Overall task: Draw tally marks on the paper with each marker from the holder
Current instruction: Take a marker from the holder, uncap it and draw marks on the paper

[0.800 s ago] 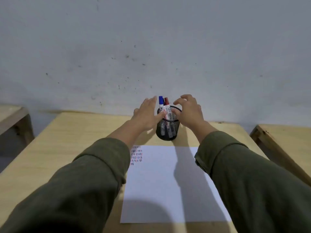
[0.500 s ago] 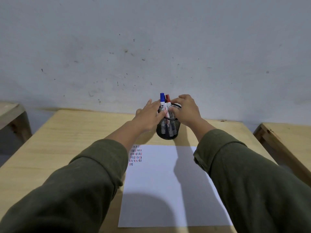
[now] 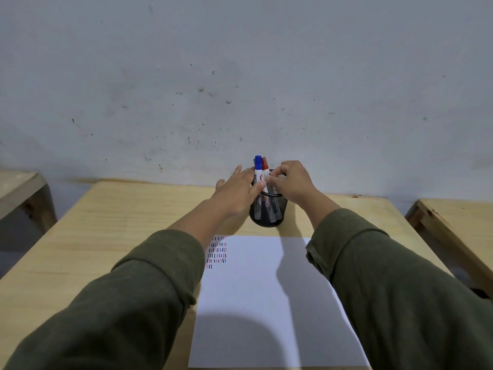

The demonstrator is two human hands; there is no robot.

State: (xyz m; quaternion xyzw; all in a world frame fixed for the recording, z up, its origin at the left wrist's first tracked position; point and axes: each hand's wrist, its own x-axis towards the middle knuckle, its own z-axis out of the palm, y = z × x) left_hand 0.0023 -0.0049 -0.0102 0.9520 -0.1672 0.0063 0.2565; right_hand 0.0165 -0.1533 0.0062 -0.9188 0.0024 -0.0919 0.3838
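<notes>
A black mesh holder (image 3: 268, 213) stands on the wooden table just beyond the white paper (image 3: 266, 303). A blue-capped marker (image 3: 258, 166) and a red-capped marker (image 3: 265, 163) stick up out of it. My left hand (image 3: 236, 194) lies flat against the holder's left side, fingers stretched out, thumb tip at the rim. My right hand (image 3: 292, 184) reaches over the holder's right rim, its fingertips pinched on the barrel under the red cap. Rows of short red, blue and black tally marks (image 3: 217, 253) fill the paper's top-left corner, partly hidden by my left sleeve.
The table (image 3: 128, 222) butts against a scuffed grey wall. Another wooden table (image 3: 18, 188) stands to the left and a third (image 3: 453, 225) to the right, with gaps between them. My shadow falls across the paper.
My right hand has dropped from hovering above the holder and its fingers have pinched in on the red marker. My left hand has stayed against the holder's side.
</notes>
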